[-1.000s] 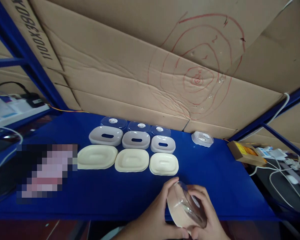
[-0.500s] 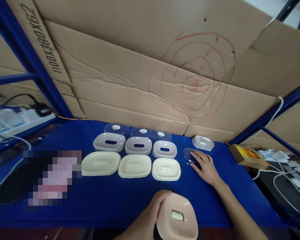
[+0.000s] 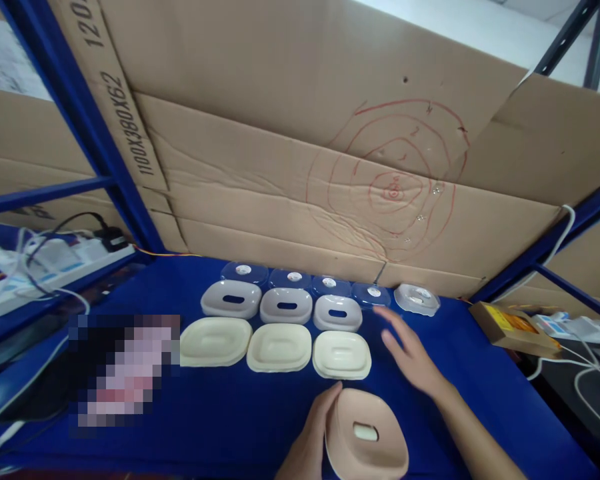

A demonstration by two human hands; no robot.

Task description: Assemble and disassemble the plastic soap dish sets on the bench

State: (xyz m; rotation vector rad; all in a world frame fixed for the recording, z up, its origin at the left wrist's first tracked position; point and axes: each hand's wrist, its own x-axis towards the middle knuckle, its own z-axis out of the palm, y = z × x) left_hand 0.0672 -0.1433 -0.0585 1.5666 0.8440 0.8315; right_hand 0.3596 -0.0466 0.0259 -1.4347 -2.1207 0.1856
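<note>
My left hand [image 3: 314, 430] grips a pinkish-beige dish [image 3: 375, 407] with an oval slot, near the table's front edge; something pale shows through the slot. My right hand [image 3: 411, 353] holds nothing, its fingers apart, just in front of a clear lid with a round sticker [image 3: 373, 295]. That lid ends a back row of clear lids [image 3: 293, 279]. Before them stand three greyish-white slotted dishes [image 3: 286, 305], and nearest me three cream trays [image 3: 279, 347]. A clear-covered pale dish [image 3: 417, 300] sits at the back right.
Cardboard [image 3: 260, 167] with red rings drawn on it rises behind the blue table [image 3: 240, 413]. Power strips and cables [image 3: 55, 267] lie at the left, beside a pixelated patch. An open cardboard box [image 3: 515, 329] is at the right, near more cables.
The clear lid under my right hand has moved back and left, into line with the other lids. My right hand has let go of it. My left hand still holds the beige dish.
</note>
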